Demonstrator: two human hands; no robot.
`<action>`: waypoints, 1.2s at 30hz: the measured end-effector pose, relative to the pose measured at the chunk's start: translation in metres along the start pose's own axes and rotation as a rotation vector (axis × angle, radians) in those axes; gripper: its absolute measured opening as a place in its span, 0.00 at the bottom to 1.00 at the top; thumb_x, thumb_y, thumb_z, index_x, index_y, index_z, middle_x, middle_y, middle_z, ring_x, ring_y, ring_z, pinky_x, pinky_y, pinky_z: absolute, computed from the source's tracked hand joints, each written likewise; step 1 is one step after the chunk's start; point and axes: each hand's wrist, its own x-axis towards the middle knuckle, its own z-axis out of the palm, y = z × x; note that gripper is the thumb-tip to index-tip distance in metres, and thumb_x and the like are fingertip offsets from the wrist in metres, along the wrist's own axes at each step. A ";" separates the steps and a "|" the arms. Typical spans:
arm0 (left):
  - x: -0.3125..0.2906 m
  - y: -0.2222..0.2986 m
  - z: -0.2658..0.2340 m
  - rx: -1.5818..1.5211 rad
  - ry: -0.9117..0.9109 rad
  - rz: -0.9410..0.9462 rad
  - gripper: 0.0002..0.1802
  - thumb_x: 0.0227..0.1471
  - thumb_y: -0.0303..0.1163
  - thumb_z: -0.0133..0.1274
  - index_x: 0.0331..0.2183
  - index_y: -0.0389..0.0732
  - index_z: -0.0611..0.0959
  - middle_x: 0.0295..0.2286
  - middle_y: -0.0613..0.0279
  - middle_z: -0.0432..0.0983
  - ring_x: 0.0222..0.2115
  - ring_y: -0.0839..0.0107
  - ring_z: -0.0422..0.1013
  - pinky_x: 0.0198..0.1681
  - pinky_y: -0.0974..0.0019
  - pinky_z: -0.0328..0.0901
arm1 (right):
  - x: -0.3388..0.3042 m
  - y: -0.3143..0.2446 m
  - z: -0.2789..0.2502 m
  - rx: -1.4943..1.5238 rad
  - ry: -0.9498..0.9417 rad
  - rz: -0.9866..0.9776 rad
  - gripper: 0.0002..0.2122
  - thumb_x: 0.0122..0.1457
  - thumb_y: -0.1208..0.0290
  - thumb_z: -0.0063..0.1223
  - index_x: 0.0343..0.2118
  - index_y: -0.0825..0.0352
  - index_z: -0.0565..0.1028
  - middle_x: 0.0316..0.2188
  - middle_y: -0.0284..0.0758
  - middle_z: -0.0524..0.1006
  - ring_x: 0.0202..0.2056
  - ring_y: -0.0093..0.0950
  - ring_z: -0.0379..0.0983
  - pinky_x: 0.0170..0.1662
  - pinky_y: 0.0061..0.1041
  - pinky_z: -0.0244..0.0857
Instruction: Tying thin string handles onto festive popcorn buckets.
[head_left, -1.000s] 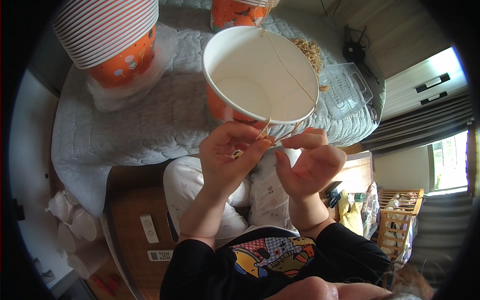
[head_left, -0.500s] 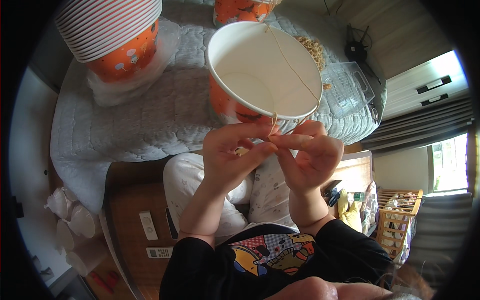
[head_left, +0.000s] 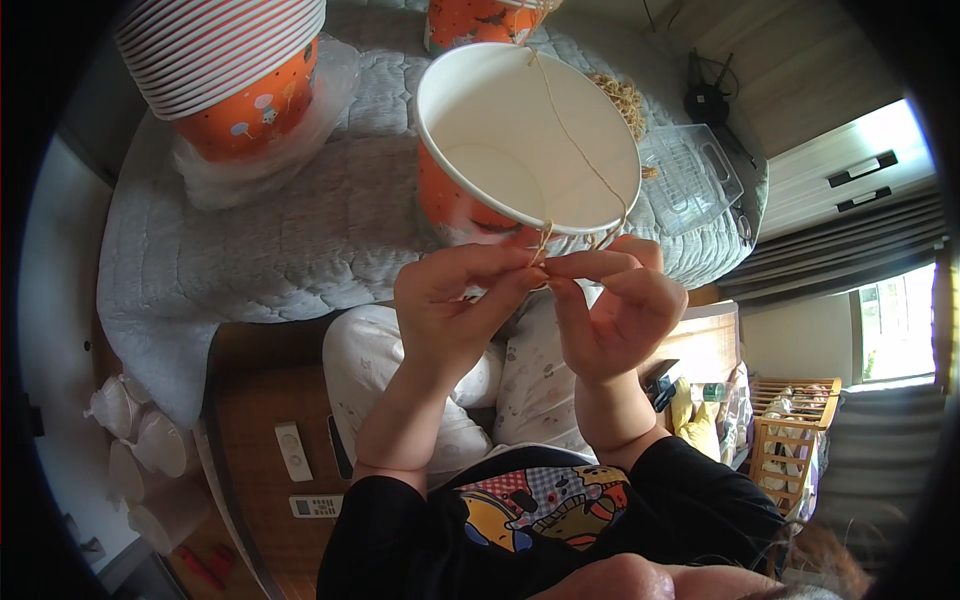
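A large paper bucket (head_left: 470, 205), orange outside and white within, rests tilted toward me on the bed. Tan string (head_left: 572, 128) is fixed at its far rim, crosses the mouth and hangs over the near rim. Just below that rim, my left hand (head_left: 455, 300) pinches the string between thumb and forefinger. Against it, my right hand (head_left: 620, 305) is closed too, its thumb and forefinger gripping the same string. The fingertips of both hands meet, so the exact shape of the string between them is hidden.
A stack of matching buckets (head_left: 250, 115) stands in clear plastic at the far left. Another orange bucket (head_left: 480, 25) is behind mine. A bundle of string (head_left: 622, 100) and a clear plastic tray (head_left: 690, 180) lie to the right. Two remotes (head_left: 293, 452) are low on the left.
Both hands have shifted slightly left, their fingertips drawn closer together on the string. The bucket has barely moved.
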 end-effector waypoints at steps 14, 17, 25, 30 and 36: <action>0.004 0.007 -0.001 0.517 0.054 0.421 0.14 0.40 0.20 0.65 0.35 0.38 0.86 0.31 0.60 0.83 0.30 0.69 0.79 0.32 0.71 0.71 | 0.012 -0.006 0.000 -0.121 -0.025 -0.085 0.13 0.44 0.81 0.67 0.26 0.61 0.70 0.33 0.26 0.83 0.30 0.22 0.61 0.34 0.21 0.58; 0.006 0.011 0.000 0.622 0.091 0.517 0.15 0.39 0.20 0.66 0.34 0.40 0.86 0.31 0.62 0.83 0.29 0.67 0.78 0.32 0.69 0.71 | 0.017 -0.008 0.000 -0.166 -0.047 -0.119 0.12 0.44 0.80 0.68 0.28 0.60 0.73 0.33 0.24 0.83 0.30 0.21 0.62 0.34 0.21 0.58; 0.008 0.014 -0.004 0.836 0.141 0.698 0.14 0.35 0.21 0.67 0.31 0.41 0.85 0.28 0.66 0.82 0.28 0.68 0.78 0.31 0.69 0.72 | 0.025 -0.010 -0.003 -0.274 -0.132 -0.199 0.17 0.44 0.75 0.70 0.37 0.58 0.75 0.35 0.21 0.83 0.37 0.20 0.69 0.37 0.22 0.59; 0.010 0.012 -0.003 0.867 0.154 0.782 0.13 0.35 0.21 0.66 0.29 0.41 0.84 0.26 0.65 0.81 0.26 0.68 0.77 0.30 0.69 0.72 | 0.029 -0.002 -0.006 -0.266 -0.163 -0.300 0.21 0.45 0.72 0.69 0.43 0.56 0.72 0.36 0.21 0.83 0.38 0.21 0.71 0.38 0.23 0.59; 0.011 0.009 -0.003 0.848 0.157 0.810 0.13 0.35 0.21 0.64 0.29 0.40 0.84 0.26 0.65 0.80 0.26 0.68 0.77 0.30 0.69 0.72 | 0.034 -0.003 -0.007 -0.248 -0.197 -0.320 0.21 0.47 0.71 0.68 0.43 0.56 0.70 0.36 0.22 0.83 0.36 0.22 0.71 0.38 0.24 0.59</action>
